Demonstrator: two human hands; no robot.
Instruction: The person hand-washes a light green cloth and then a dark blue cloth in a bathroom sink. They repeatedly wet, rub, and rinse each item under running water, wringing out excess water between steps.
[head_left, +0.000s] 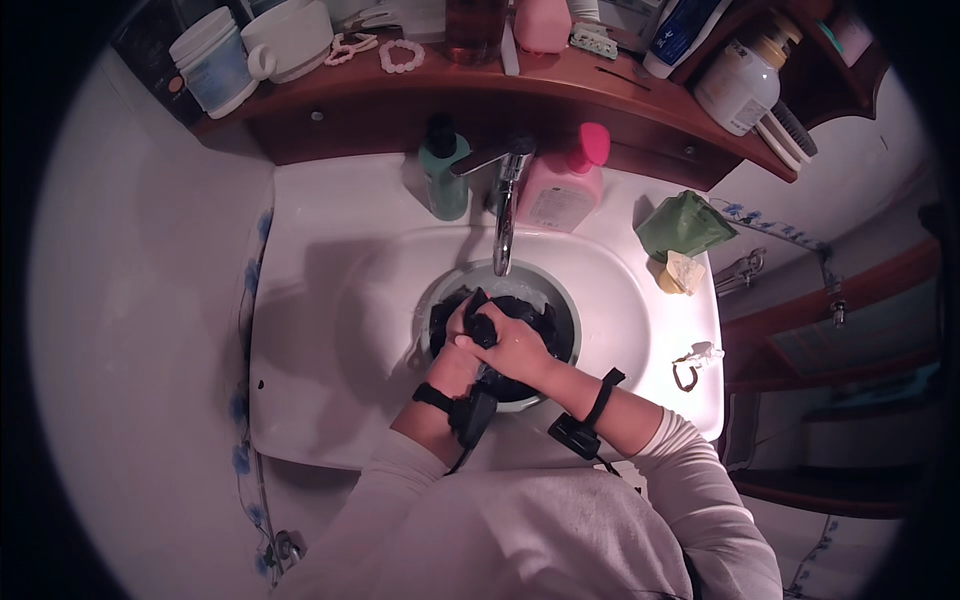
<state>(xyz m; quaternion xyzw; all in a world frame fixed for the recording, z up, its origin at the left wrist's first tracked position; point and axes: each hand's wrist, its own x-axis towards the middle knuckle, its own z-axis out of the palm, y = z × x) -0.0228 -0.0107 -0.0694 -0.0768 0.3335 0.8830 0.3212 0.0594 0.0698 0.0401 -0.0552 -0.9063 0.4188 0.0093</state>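
A round grey-green basin (575, 322) sits in the white sink under the spout. Dark wet cloth (541, 321) fills much of it, with some water showing at the far side. My left hand (457, 330) and my right hand (517, 343) come together over the basin, closed on a bunched part of that cloth between them. The right hand lies partly over the left, so most of the left fingers are hidden. Each forearm wears a black strap with a small black device and a cable.
A chrome faucet (504, 217) reaches over the basin, between a green bottle (446, 184) and a pink pump bottle (561, 191). On the right ledge lie a green pouch (684, 226), a pale crumpled item (681, 273) and a dark hair tie (684, 376). A wooden shelf (360, 94) holds toiletries.
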